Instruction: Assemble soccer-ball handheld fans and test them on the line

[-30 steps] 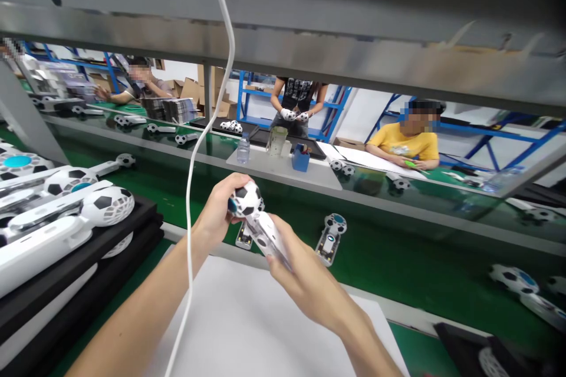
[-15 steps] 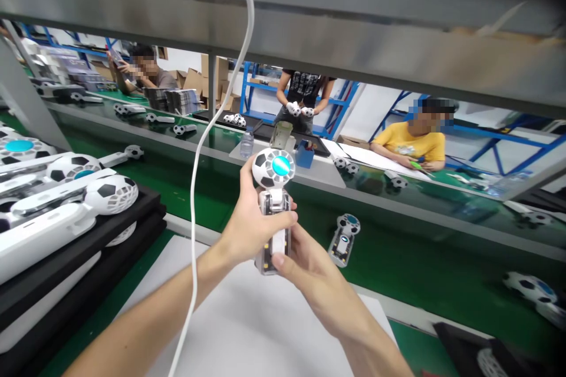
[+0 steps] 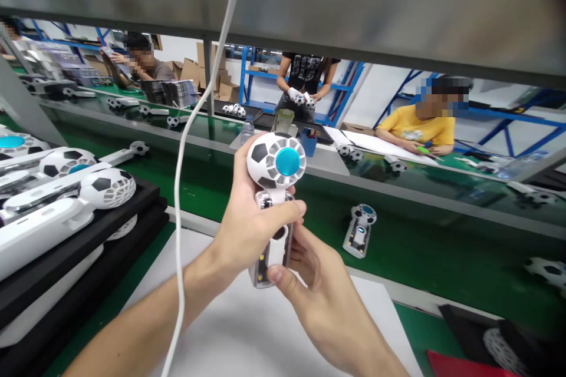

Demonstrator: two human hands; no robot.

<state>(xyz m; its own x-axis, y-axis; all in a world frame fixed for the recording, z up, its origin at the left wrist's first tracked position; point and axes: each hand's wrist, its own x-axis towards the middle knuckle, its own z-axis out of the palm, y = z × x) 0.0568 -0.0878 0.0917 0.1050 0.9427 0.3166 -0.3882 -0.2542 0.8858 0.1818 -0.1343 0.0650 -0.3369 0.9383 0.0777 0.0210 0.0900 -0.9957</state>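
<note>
A handheld fan (image 3: 260,159) with a black-and-white football-patterned head and a round blue centre stands upright over the white sheet (image 3: 212,330). My left hand (image 3: 247,224) wraps around it from the left, its thumb lying across the top of the clear handle just below the head. My right hand (image 3: 318,288) grips the lower handle from the right, with the thumb on the bottom of the white strip on its front. The fingers behind the handle are mostly hidden. On the green belt to the right lies a similar fan (image 3: 357,241).
At left, black foam trays (image 3: 141,200) bear several white fans (image 3: 108,188). A white cable (image 3: 179,188) hangs in front of my left forearm. Overhead runs a metal beam (image 3: 283,17). Across the belt, co-workers sit or stand, one in a yellow shirt (image 3: 420,129).
The fan in my hands looks larger and nearer, its head slightly further right. My left thumb has shifted across the handle's top. The background co-worker's gloved hands have moved a little.
</note>
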